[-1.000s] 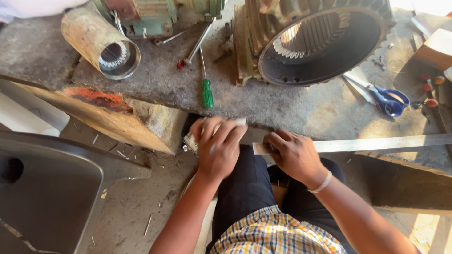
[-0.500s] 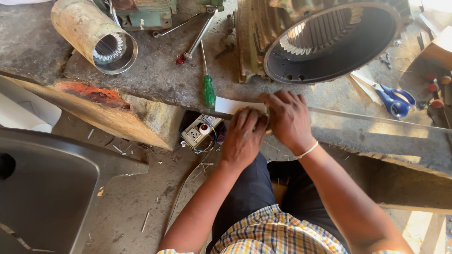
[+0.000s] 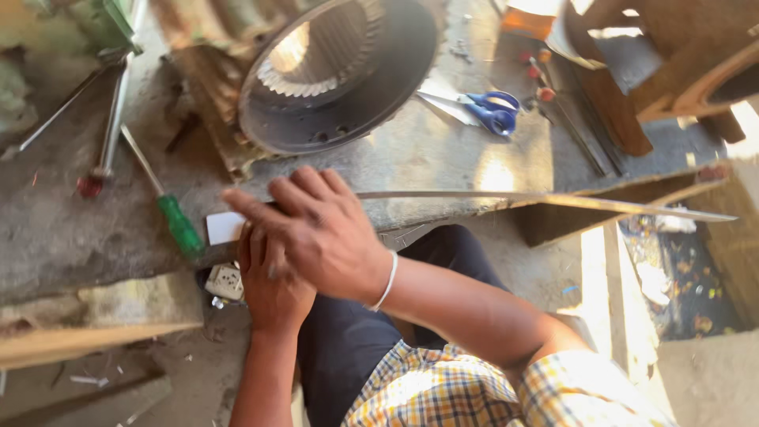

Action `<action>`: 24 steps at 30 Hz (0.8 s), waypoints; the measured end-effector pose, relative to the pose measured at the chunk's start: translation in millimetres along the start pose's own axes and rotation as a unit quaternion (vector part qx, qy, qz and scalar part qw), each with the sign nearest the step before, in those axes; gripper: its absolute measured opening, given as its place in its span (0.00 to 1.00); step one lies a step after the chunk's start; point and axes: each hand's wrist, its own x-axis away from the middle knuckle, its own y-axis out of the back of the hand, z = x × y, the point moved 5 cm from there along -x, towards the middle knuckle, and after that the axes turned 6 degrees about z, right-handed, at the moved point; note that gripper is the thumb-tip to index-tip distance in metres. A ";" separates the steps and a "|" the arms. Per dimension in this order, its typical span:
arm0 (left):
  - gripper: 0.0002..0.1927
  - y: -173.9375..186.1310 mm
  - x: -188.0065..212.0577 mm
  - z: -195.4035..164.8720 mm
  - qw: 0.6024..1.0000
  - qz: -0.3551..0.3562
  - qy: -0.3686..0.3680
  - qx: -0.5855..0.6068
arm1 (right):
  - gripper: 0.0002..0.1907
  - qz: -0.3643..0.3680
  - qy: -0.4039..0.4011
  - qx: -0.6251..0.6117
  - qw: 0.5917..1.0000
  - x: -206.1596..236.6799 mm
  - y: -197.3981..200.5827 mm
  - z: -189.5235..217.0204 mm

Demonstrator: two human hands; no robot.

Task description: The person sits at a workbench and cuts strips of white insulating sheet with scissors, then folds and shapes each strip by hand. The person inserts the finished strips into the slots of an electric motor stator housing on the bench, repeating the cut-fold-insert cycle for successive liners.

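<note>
**Both hands at the strip's near end**

The right hand (image 3: 320,229) lay over the left hand (image 3: 269,281) — grip curled on a white paper strip (image 3: 224,227) at the counter (image 3: 71,229) edge; a long metal strip (image 3: 553,200) ran rightward; how tightly, I cannot tell.

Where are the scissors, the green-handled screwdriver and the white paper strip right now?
scissors (image 3: 494,111), head view, blue handles.
green-handled screwdriver (image 3: 180,227), head view, green handle.
white paper strip (image 3: 224,228), head view, exposed left end.
</note>
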 end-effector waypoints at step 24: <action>0.25 -44.3 -5.3 14.5 0.998 0.062 -0.017 0.022 | 0.19 0.095 -0.020 -0.104 0.990 6.7 -49.8 -104.6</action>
